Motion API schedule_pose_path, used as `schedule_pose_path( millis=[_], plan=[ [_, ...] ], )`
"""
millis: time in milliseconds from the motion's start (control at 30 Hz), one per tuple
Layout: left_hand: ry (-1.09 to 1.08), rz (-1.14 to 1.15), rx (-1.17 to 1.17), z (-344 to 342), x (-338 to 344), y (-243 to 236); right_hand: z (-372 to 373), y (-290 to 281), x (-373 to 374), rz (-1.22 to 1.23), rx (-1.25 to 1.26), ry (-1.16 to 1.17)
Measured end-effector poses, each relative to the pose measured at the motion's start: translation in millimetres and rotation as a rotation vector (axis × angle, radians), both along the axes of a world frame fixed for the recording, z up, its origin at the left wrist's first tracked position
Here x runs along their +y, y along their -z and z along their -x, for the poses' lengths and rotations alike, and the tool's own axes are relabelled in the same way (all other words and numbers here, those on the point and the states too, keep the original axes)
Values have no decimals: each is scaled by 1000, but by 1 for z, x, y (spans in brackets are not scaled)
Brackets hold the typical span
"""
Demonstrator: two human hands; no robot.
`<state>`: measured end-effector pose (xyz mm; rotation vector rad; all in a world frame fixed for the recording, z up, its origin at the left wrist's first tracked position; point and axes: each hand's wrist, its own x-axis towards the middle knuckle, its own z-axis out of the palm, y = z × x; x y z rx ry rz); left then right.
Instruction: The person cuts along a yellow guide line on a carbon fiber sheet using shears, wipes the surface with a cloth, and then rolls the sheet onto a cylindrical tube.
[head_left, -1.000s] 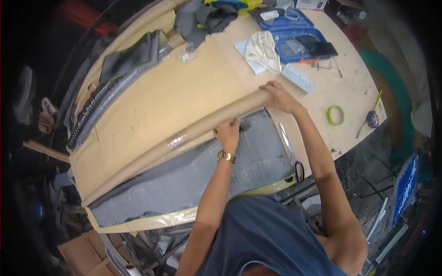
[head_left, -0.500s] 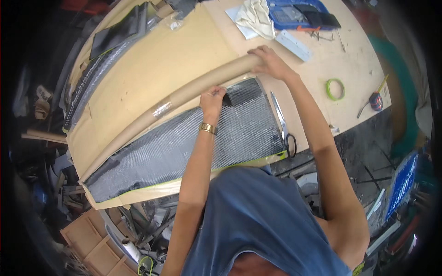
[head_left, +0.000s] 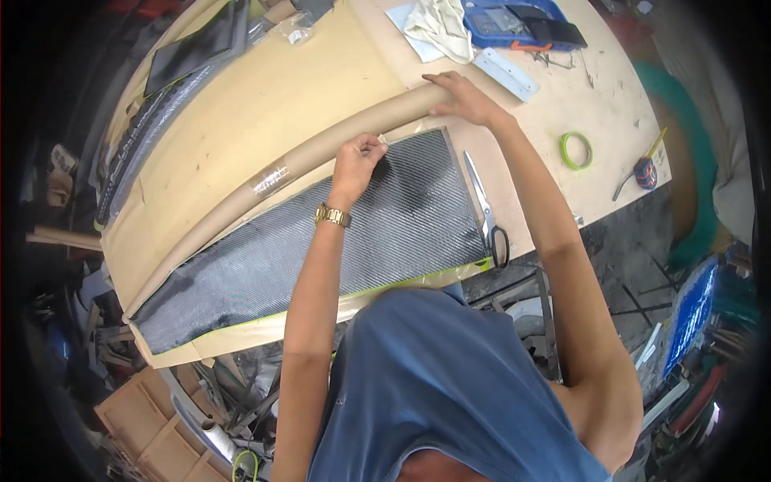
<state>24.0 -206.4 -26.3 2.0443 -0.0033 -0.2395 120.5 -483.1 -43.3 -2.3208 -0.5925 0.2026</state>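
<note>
A tapering sheet of dark woven carbon-fibre-like fabric (head_left: 321, 241), edged in yellow-green, lies along the near side of the table. My left hand (head_left: 357, 165) is over its far edge, thumb and fingers pinched together; a small pale bit shows at the fingertips, too small to name. Behind the fabric, a long brown cardboard tube (head_left: 337, 136) with a patch of clear tape lies lengthwise. At its right end, my right hand (head_left: 468, 98) spans the tube, fingers over the far side and thumb near. Scissors (head_left: 482, 201) with black handles rest beside the fabric's right edge.
A green tape roll (head_left: 576, 150) and a tape measure (head_left: 645, 172) lie on the right of the table (head_left: 546, 185). At the back are a white cloth (head_left: 440, 28), a blue case (head_left: 514, 24) and a metal plate (head_left: 506, 74). Dark sheets (head_left: 193, 56) lie back left.
My left hand has shifted a little left and away along the fabric's far edge, and its wrist has turned. My right fingers are straighter over the tube's end. The whole view has shifted slightly.
</note>
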Motion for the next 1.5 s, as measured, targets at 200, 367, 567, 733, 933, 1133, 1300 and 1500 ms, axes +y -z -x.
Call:
schedule_pose_path(
  millis=[200,367,567,733,933,1133,1300,1500],
  plan=[
    [20,91,-90,-3,-1,3,9,-4,-1,5,-28,34],
    [92,-96,-128,4,3,-5,1,-6,-1,3,49,1],
    [43,-313,-428,70,34,-29,-2,-15,-9,76,75,17],
    [-121,-517,-330,179,154,26,-12,-21,19,424,-198,-103],
    [-405,-764,-285,238,289,22,44,-73,134,151,-286,-76],
    [-698,-728,-302,251,380,30,113,-80,303,-18,-249,-359],
    [-963,-436,-407,222,456,34,134,-77,377,-41,-189,-424],
    [-1278,-104,-423,240,505,23,150,-87,405,-37,-159,-426]
  ],
)
